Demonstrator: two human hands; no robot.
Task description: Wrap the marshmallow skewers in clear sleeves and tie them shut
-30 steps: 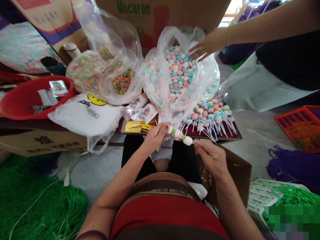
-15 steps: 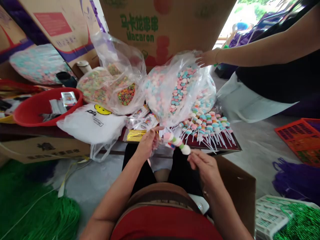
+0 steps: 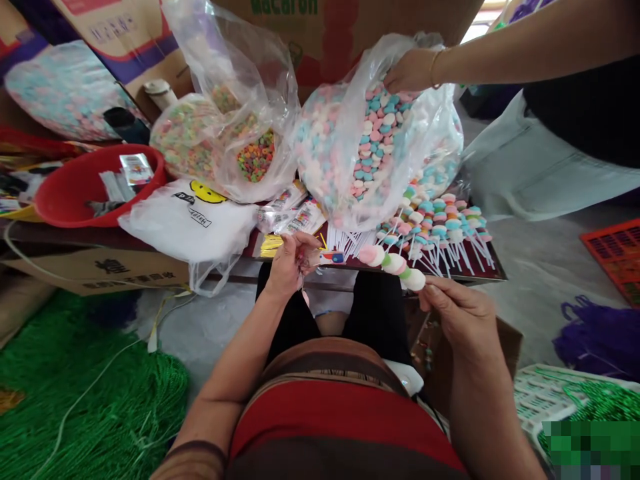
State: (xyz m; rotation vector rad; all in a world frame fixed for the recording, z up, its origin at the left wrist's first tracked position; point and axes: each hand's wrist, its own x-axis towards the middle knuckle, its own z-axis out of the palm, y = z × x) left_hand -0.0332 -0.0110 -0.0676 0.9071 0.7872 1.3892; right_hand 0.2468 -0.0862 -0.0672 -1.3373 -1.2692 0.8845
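Note:
My right hand pinches the near end of a marshmallow skewer, strung with pink, white and green pieces and held over my lap. My left hand is closed on a small clear plastic wrapper with a red and blue print. The wrapper's open end, if it has one, cannot be made out. A gap lies between the wrapper and the skewer's pink tip. Just beyond, white sticks lie beside yellow twist ties. Finished-looking marshmallow skewers are piled at the table's right corner.
A co-worker's hand reaches into a large bag of pastel marshmallows. Left of it stand a bag of colourful rings, a white plastic bag and a red basin. Green strands cover the floor at left.
My right hand has drawn the skewer rightward, away from the wrapper in my left hand. The co-worker's hand has moved down into the marshmallow bag. The view has tilted down.

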